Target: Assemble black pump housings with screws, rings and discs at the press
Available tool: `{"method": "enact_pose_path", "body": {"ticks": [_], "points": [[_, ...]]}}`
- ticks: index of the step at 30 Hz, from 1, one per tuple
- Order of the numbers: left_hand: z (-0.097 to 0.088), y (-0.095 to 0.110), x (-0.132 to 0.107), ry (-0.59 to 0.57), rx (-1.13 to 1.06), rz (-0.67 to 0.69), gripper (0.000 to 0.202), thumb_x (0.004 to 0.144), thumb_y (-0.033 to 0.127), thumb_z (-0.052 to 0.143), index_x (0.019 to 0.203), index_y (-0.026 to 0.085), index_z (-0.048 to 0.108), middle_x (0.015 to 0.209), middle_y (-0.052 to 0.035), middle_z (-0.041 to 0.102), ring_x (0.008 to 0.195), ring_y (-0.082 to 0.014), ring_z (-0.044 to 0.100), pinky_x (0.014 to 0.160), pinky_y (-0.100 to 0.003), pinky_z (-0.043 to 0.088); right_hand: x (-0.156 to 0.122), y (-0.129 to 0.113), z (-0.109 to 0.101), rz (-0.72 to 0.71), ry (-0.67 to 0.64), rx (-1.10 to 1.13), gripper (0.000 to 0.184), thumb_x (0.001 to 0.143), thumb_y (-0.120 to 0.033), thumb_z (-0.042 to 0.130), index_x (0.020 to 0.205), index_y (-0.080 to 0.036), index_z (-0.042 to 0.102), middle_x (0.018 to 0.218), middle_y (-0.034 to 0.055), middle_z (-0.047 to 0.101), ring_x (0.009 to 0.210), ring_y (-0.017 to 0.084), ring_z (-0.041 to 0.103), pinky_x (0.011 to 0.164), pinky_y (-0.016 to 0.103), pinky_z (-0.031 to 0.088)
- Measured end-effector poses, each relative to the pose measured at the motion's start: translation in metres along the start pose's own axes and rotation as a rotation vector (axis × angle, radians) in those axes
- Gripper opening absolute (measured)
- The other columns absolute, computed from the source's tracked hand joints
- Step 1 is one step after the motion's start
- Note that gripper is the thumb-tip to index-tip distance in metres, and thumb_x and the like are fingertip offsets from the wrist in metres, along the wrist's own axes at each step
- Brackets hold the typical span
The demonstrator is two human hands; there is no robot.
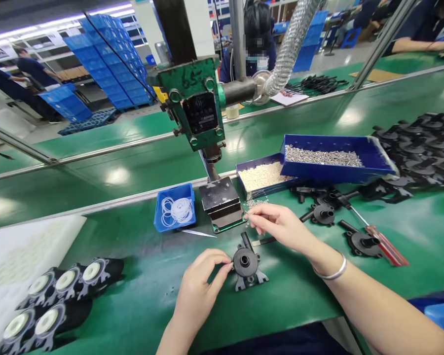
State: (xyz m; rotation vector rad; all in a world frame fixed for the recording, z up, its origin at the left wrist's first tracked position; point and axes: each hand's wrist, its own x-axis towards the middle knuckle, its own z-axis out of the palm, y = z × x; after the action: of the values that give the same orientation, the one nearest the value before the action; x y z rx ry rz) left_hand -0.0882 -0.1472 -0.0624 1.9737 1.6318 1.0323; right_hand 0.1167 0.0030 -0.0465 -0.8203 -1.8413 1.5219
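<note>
A black plastic pump housing lies on the green table in front of me. My left hand has its fingers curled and touches the housing's left rim with thumb and fingertips. My right hand, with a silver bangle at the wrist, hovers just behind the housing and pinches something tiny that I cannot make out, close to a scatter of small beads. A small black press block stands under the green machine head right behind my hands.
A blue tray of white rings, a blue bin of white pellets and a blue bin of metal pins stand behind. More black housings pile at right, a red-handled screwdriver lies nearby, and assembled housings lie at left. Co-workers sit beyond the belt.
</note>
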Motion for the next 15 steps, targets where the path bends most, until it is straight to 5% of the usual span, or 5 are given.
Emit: {"method": "enact_pose_path", "body": {"ticks": [7,15], "points": [[-0.003,-0.002,-0.009,-0.018,0.302,0.268,0.022,0.092,0.006,0.059,0.109,0.020,0.063,0.103,-0.0060,0.073,0.092,-0.0174,0.070,0.082,-0.030,0.055,-0.005,-0.002,-0.001,-0.048,-0.055,-0.045,0.022,0.094,-0.035,0.059,0.093,-0.016,0.070,0.080,0.0015,0.062,0.064,0.010,0.055,0.055,0.021,0.045],[0.004,-0.013,-0.016,-0.038,0.225,0.079,0.041,0.095,0.023,0.061,0.134,0.023,0.050,0.108,-0.0039,0.075,0.098,-0.0174,0.073,0.088,-0.029,0.059,-0.006,-0.005,0.001,-0.047,-0.071,-0.064,0.021,0.094,-0.034,0.059,0.092,-0.015,0.069,0.080,0.0018,0.063,0.061,0.010,0.057,0.052,0.020,0.047]]}}
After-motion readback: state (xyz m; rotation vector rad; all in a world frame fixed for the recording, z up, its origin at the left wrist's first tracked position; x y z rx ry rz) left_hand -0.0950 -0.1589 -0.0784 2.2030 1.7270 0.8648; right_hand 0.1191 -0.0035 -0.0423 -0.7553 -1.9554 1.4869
